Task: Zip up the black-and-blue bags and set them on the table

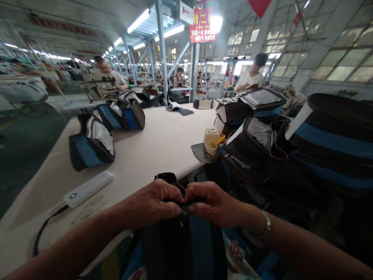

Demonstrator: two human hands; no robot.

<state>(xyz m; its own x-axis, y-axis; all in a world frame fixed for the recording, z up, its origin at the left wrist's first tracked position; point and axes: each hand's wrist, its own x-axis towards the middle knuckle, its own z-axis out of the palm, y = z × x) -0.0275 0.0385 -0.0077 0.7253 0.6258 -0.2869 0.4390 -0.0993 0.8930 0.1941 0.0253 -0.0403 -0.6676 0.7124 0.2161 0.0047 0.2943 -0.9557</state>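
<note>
A black bag piece with a blue stripe rests in my lap, against the table's near edge. My left hand pinches its upper edge from the left, thumb and fingers pressed together. From the right, my right hand pinches the same edge, its fingertips almost meeting the left ones. A silver bracelet circles my right wrist. Behind the hands a dark curved flap of the piece sticks up. What exactly lies between the fingertips is too dark and small to make out.
On the pale table stand black-and-blue bag pieces at left. A white power bank with a cable lies nearer. A glue jar with a yellow-handled brush stands at right, beside piled bag pieces. Other people work farther back.
</note>
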